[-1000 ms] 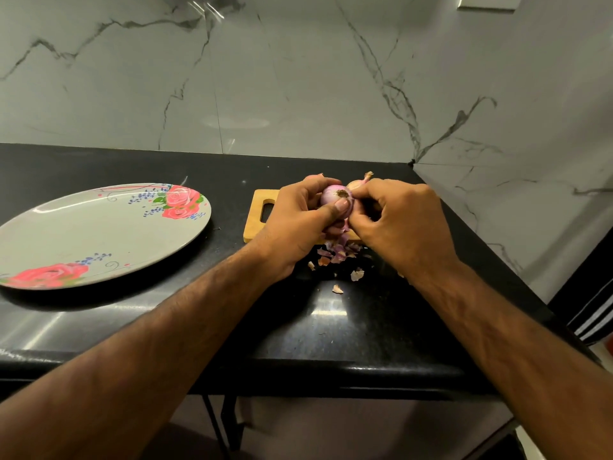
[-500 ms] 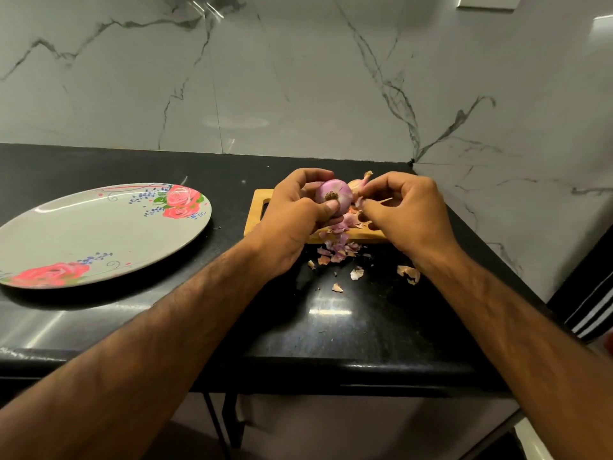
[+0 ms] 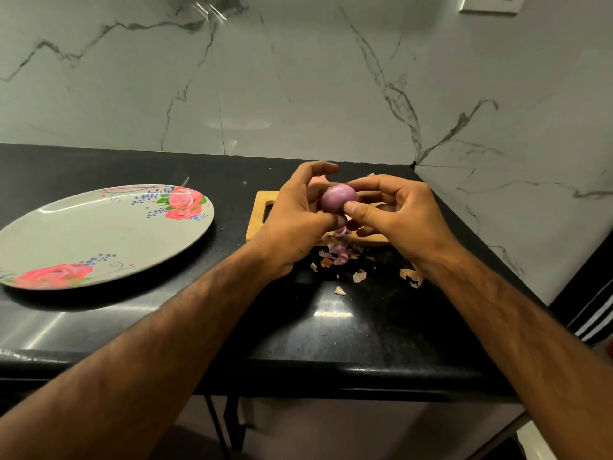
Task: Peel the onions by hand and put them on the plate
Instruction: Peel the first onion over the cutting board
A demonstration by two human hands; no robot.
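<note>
A small purple onion (image 3: 337, 198), smooth and mostly bare of dry skin, is held above the wooden cutting board (image 3: 260, 212). My left hand (image 3: 298, 220) cups it from the left with curled fingers. My right hand (image 3: 398, 217) pinches it from the right, thumb on its lower edge. Loose bits of onion skin (image 3: 338, 255) lie on the board's front edge and on the counter below the hands. The grey oval plate (image 3: 99, 234) with pink roses sits to the left with nothing on it.
The black stone counter (image 3: 331, 327) ends in a front edge near me and a corner at the right. A marble wall stands behind and to the right. More skin scraps (image 3: 411, 277) lie under my right wrist.
The onion has been turned in my hands: its root end no longer shows, and a smooth purple side faces me. My right hand came back onto the onion after pulling away.
</note>
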